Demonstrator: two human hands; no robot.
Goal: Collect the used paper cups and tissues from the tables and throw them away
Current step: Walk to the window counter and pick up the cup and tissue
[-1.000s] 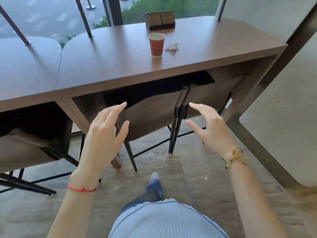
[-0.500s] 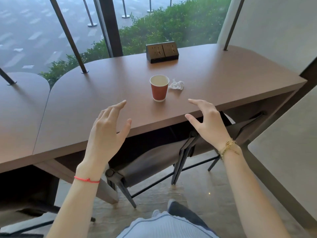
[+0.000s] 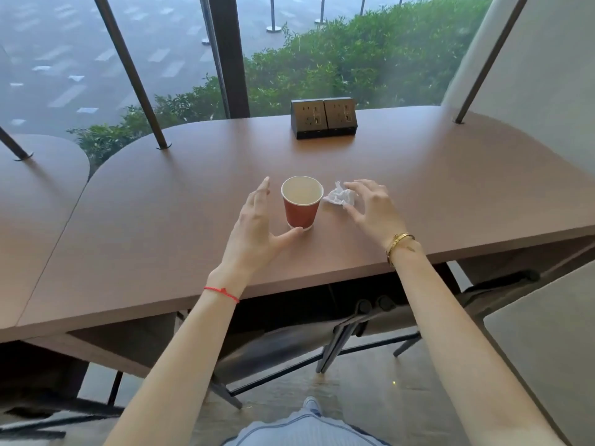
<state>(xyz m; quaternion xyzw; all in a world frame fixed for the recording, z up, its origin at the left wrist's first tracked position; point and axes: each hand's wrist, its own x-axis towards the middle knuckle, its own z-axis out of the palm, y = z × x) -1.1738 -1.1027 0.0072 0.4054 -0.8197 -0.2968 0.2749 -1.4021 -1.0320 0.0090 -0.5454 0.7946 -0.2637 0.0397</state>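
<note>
- Our left hand is spread beside one red paper cup, thumb at its base.
- Our right hand is spread, fingertips at one crumpled white tissue; contact unclear.
- One brown wooden table.

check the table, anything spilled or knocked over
Nothing spilled. The paper cup stands upright on the table, and the crumpled tissue lies just right of it, under the right hand.

A café or public lounge with window seating: a long brown counter runs along floor-to-ceiling glass facing a hedge and paved plaza. A shared socket box sits on it, chairs are tucked beneath, and a paper cup and crumpled tissue lie there.
</note>
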